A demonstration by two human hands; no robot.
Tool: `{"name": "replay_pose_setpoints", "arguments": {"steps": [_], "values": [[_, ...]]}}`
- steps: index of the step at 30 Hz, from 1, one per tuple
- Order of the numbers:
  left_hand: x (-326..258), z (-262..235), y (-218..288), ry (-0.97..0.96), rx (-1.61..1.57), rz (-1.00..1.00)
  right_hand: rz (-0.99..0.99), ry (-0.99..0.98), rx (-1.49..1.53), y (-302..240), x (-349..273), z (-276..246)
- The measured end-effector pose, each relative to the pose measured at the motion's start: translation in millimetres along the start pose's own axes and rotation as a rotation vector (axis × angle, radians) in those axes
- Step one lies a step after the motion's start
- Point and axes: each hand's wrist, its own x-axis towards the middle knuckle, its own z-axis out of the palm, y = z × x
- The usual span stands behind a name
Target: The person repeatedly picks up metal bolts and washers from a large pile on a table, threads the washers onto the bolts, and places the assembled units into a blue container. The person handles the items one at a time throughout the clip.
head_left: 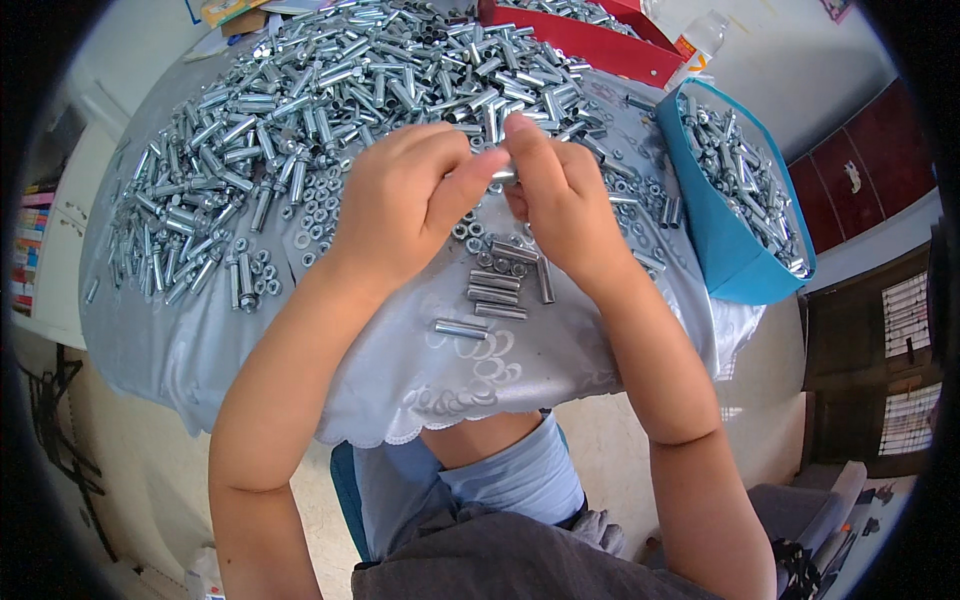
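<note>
Above the near half of the table my two hands meet, fingers curled in. My left hand (405, 195) and my right hand (560, 195) both grip one small shiny metal fastener (504, 175). Only a short stretch of it shows between thumb and fingers, so I cannot tell whether it is a bolt or a sleeve. Below the hands lie several loose metal sleeves (494, 295), and one separate sleeve (461, 329) rests closer to me. Hex nuts (318, 210) are scattered behind my left wrist. A large heap of sleeves and bolts (330, 85) spreads beyond both hands.
A blue fabric bin (735, 240) full of assembled anchor bolts (740, 170) stands at the table's right edge. Behind the heap sits a red box (610, 45) with more metal parts, beside a clear plastic bottle (703, 40). A silvery patterned cloth (390, 370) covers the round table.
</note>
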Motion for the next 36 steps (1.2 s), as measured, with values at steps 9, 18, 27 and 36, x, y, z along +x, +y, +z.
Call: {"name": "replay_pose_setpoints", "arguments": {"steps": [9, 18, 27, 36], "values": [[4, -1, 3, -0.034, -0.042, -0.047, 0.006, 0.067, -0.103, -3, 0, 0], [0, -2, 10, -0.091, -0.172, -0.287, -0.056, 0.123, -0.013, -6, -2, -2], [8, -15, 7, -0.451, -0.007, -0.147, 0.065, 0.114, 0.034, -3, 4, -8], [26, -29, -36, 0.444, -0.938, -1.019, -0.090, 0.331, 0.224, -5, 12, -21]]}}
